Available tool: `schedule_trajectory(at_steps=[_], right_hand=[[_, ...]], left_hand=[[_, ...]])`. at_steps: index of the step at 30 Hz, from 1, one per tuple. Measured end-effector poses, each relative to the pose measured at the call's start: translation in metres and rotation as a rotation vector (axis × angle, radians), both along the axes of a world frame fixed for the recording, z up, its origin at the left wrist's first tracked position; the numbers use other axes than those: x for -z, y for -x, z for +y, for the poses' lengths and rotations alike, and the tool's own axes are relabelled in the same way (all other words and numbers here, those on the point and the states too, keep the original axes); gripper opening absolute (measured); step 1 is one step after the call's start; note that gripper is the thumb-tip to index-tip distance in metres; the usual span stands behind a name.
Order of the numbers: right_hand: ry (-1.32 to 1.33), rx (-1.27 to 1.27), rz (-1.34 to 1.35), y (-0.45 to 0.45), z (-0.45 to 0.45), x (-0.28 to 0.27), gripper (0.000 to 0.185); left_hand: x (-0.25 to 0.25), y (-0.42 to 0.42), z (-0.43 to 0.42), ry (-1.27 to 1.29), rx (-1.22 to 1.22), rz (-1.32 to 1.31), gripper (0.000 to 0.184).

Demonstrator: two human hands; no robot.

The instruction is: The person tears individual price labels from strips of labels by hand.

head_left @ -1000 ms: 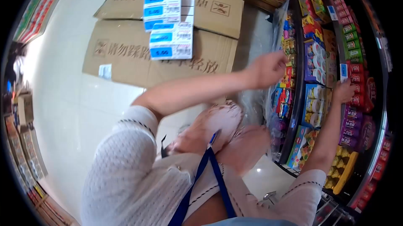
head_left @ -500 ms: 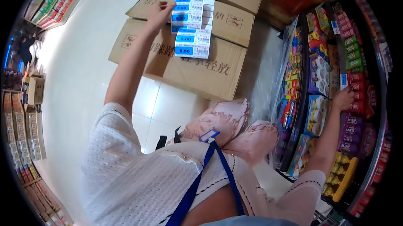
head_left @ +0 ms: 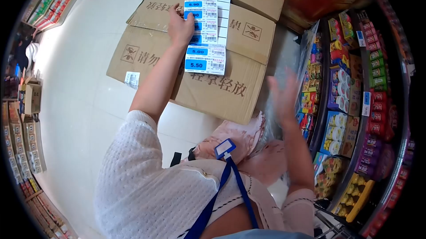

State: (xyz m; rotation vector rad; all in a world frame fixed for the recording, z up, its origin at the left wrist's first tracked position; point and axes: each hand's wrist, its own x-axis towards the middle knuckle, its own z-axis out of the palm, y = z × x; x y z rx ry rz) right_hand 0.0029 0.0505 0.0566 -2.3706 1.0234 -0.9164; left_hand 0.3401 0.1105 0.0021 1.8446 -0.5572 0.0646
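A strip of price labels [head_left: 205, 59], with blue price fields and barcodes, lies over the cardboard boxes [head_left: 213, 92]. My left hand [head_left: 181, 28] is closed at the strip's left edge, its thumb over one of the labels. Between the boxes and the shelf, my right hand [head_left: 284, 95] is in the air, blurred by motion. Its fingers look apart, and I see nothing in them. The nearest shelf edge carries a blue-and-white price tag [head_left: 366, 103] beside red candy packs [head_left: 378, 112].
To the right, a tiered shelf holds green packs [head_left: 377, 68], purple packs [head_left: 367, 152], tubs [head_left: 339, 90] and a yellow tray [head_left: 357, 205]. Clear plastic wrap [head_left: 271, 123] hangs by its side. More stocked shelves [head_left: 22, 141] line the far left across the tiled floor [head_left: 84, 106].
My right hand has left the red packs on the shelf and moved left towards the boxes. My left hand has shifted slightly right and down, still on the label strip.
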Motion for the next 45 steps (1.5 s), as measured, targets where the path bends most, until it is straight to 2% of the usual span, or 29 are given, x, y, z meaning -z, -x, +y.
schedule_trajectory(at_steps=[1, 4, 5, 7, 10, 12, 14, 18, 24, 27, 30, 31, 34, 36, 38, 41, 44, 45], right_hand=[[-0.057, -0.102, -0.027, -0.021, 0.01, 0.017, 0.055], [-0.272, -0.161, -0.062, -0.077, 0.054, 0.016, 0.058], [-0.367, -0.201, -0.145, -0.088, 0.065, 0.011, 0.059], [-0.547, -0.286, -0.316, -0.104, 0.078, -0.004, 0.063], [-0.707, -0.276, -0.309, -0.106, 0.081, 0.007, 0.064], [-0.666, -0.192, -0.364, -0.089, 0.077, 0.0, 0.055], [-0.678, -0.185, -0.518, -0.057, 0.063, 0.016, 0.052], [-0.843, -0.089, -0.629, 0.016, 0.067, 0.0, 0.051], [-0.829, -0.029, -0.524, 0.089, 0.103, 0.001, 0.052], [-0.899, -0.012, -0.603, 0.102, 0.119, -0.001, 0.053], [-0.924, -0.002, -0.579, 0.111, 0.129, 0.0, 0.053], [-0.933, 0.004, -0.552, 0.113, 0.132, 0.001, 0.052], [-0.982, -0.048, -0.59, 0.113, 0.138, 0.005, 0.052], [-0.993, -0.072, -0.562, 0.114, 0.141, 0.009, 0.052], [-0.996, -0.08, -0.528, 0.116, 0.143, 0.011, 0.052], [-0.948, -0.075, -0.465, 0.127, 0.15, 0.013, 0.05], [-0.973, -0.005, -0.317, 0.146, 0.149, -0.001, 0.054], [-0.944, -0.05, -0.358, 0.158, 0.143, 0.0, 0.054]], left_hand=[[0.001, -0.001, -0.001, 0.007, 0.003, -0.006, 0.054], [0.005, -0.001, 0.0, 0.004, -0.002, -0.028, 0.055], [0.005, -0.002, 0.0, 0.002, -0.003, -0.037, 0.055], [0.006, -0.003, -0.001, -0.004, -0.006, -0.034, 0.055], [0.002, -0.001, -0.001, -0.01, -0.01, -0.035, 0.055], [-0.001, 0.0, 0.001, -0.025, -0.02, -0.041, 0.055], [0.006, -0.004, -0.001, 0.048, -0.002, -0.025, 0.053], [0.009, -0.005, -0.001, 0.083, 0.011, -0.044, 0.052], [0.014, -0.015, 0.0, 0.107, 0.07, -0.048, 0.047], [0.012, -0.018, -0.001, 0.151, 0.125, 0.054, 0.048], [-0.004, -0.004, 0.007, -0.132, -0.152, -0.55, 0.048], [-0.03, 0.019, 0.009, 0.008, -0.1, -0.55, 0.046], [-0.061, 0.059, -0.008, 0.136, 0.371, -0.439, 0.044], [-0.07, 0.09, -0.033, 0.059, 0.582, -0.228, 0.042], [-0.062, 0.105, -0.06, -0.011, 0.567, -0.038, 0.038], [-0.01, 0.083, -0.104, -0.08, 0.587, 0.129, 0.039], [-0.018, 0.091, -0.099, 0.042, 0.557, 0.206, 0.037], [-0.042, 0.102, -0.085, 0.09, 0.579, 0.144, 0.034]])
